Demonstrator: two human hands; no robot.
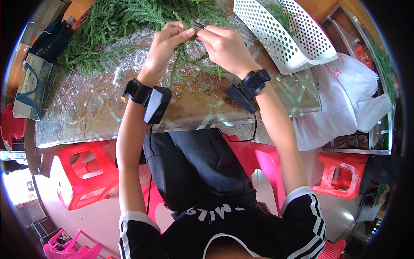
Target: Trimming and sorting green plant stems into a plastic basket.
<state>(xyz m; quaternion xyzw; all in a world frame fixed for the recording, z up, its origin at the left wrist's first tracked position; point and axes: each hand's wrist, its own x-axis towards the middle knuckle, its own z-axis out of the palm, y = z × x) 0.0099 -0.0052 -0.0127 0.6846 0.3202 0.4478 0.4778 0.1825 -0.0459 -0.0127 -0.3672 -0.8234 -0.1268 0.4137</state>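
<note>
Over the table my left hand [166,45] pinches the stem of a green artificial pine sprig [183,58] between thumb and fingers. The sprig's needled twigs hang down between my hands, above the tabletop. My right hand [226,46] meets the left at the stem, its fingers closed at the same spot. A small dark piece shows at the right fingertips, too small to name. Just beyond my hands lies a big heap of green pine branches [116,26]. Each wrist wears a black strap with a box-shaped device.
White flakes litter the glass-topped table [185,114]. A white perforated basket [282,49] holding a few green sprigs stands at the far right, beside a white plastic bag [336,103]. Paper bags [32,88] stand at the left edge. Red stools [88,175] flank my seat.
</note>
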